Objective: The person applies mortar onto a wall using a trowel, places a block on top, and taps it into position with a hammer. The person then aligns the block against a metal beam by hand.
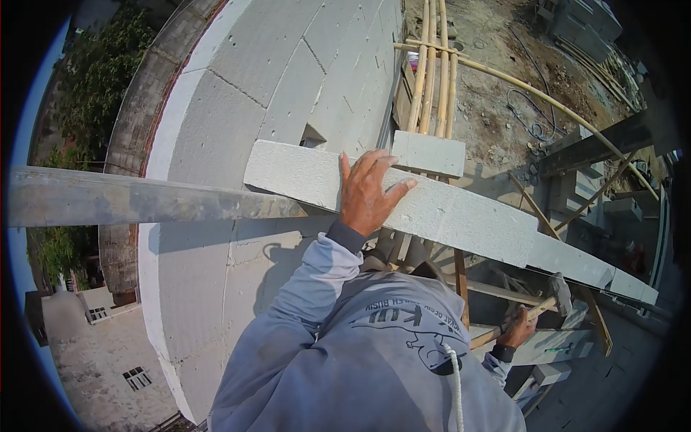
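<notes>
A long row of pale grey blocks (461, 212) runs from the wall toward the lower right. My left hand (368, 193) lies on top of its near part, fingers spread, with the palm against the rough face. Lower right, my right hand (517, 327) is wrapped round the wooden handle of a hammer, whose head (562, 294) is close beside the block row. Beyond my left hand, a separate block (429, 153) rests across bamboo poles (432, 72).
A tall block wall (288, 79) stands at the left and ahead. A grey beam (144, 196) juts in from the left to near my left forearm. Wooden planks (497, 291) lie beneath the blocks. Rubble ground and a hose (536, 129) show far below.
</notes>
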`<state>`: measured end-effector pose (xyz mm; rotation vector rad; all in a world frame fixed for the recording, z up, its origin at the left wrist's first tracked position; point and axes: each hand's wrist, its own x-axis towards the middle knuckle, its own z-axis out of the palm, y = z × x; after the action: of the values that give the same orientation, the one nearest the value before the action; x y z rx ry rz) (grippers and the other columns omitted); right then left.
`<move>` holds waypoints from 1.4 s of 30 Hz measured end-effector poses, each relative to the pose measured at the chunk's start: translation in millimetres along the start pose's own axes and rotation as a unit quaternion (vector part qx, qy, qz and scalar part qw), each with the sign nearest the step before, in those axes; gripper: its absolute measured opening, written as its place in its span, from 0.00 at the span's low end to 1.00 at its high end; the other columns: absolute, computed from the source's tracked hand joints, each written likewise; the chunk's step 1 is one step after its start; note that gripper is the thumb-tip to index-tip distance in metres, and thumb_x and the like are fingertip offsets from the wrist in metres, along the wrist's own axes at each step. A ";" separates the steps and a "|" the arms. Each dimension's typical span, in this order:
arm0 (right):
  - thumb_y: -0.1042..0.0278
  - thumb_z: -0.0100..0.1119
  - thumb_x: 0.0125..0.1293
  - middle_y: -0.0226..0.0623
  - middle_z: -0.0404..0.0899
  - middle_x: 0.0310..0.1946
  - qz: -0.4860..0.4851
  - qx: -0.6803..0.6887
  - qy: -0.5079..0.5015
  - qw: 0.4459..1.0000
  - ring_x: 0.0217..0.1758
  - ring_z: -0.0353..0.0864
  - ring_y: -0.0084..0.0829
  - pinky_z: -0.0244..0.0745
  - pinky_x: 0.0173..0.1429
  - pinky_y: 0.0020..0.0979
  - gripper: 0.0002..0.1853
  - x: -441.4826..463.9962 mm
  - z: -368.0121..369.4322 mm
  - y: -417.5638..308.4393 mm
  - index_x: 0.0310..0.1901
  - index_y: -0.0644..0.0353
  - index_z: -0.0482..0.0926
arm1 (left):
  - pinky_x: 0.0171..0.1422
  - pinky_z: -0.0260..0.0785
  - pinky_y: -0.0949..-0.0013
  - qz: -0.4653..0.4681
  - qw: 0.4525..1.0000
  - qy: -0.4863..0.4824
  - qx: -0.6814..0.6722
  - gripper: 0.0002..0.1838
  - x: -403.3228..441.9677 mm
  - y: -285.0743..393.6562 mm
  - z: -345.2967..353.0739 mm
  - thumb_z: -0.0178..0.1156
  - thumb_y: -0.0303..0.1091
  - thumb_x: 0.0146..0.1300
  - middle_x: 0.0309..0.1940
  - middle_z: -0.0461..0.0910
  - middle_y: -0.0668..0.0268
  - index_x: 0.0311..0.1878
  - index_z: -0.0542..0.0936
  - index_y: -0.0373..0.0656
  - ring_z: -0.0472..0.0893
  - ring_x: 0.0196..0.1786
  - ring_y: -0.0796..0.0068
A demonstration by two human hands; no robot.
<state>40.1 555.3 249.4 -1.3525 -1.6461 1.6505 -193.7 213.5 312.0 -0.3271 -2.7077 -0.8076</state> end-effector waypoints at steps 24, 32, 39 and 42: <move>0.61 0.54 0.65 0.47 0.70 0.16 -0.465 -0.363 -0.398 0.703 0.17 0.72 0.46 0.65 0.21 0.38 0.13 -71.4 127.5 -123.3 0.37 0.63 0.67 | 0.46 0.70 0.67 -0.123 0.981 0.147 0.033 0.10 -99.1 -180.4 -140.9 0.53 0.26 0.59 0.39 0.78 0.57 0.44 0.75 0.36 0.77 0.40 0.65; 0.62 0.56 0.63 0.45 0.71 0.16 -0.495 -0.388 -0.393 0.670 0.17 0.73 0.47 0.66 0.21 0.39 0.13 -87.2 134.6 -131.7 0.37 0.62 0.67 | 0.61 0.64 0.60 0.121 0.992 0.023 -0.011 0.11 -44.4 -175.4 -119.8 0.56 0.29 0.60 0.49 0.77 0.57 0.47 0.77 0.43 0.74 0.55 0.58; 0.62 0.55 0.64 0.45 0.71 0.16 -0.489 -0.313 -0.361 0.730 0.18 0.74 0.46 0.66 0.21 0.38 0.12 -116.2 142.2 -171.6 0.37 0.61 0.67 | 0.61 0.64 0.58 0.181 0.982 0.025 0.047 0.11 -48.6 -180.1 -116.3 0.56 0.32 0.60 0.51 0.75 0.56 0.46 0.79 0.44 0.72 0.57 0.56; 0.62 0.57 0.63 0.45 0.72 0.16 -0.510 -0.351 -0.350 0.703 0.19 0.75 0.47 0.67 0.21 0.39 0.12 -110.2 147.9 -152.4 0.35 0.60 0.66 | 0.62 0.63 0.57 0.159 0.986 0.033 0.045 0.11 -49.8 -180.3 -112.3 0.56 0.32 0.61 0.51 0.75 0.56 0.46 0.79 0.43 0.72 0.57 0.55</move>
<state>-87.3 418.0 398.3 0.2720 -2.8577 0.8054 -176.9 -3.3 295.3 -0.6777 -2.5298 -0.5910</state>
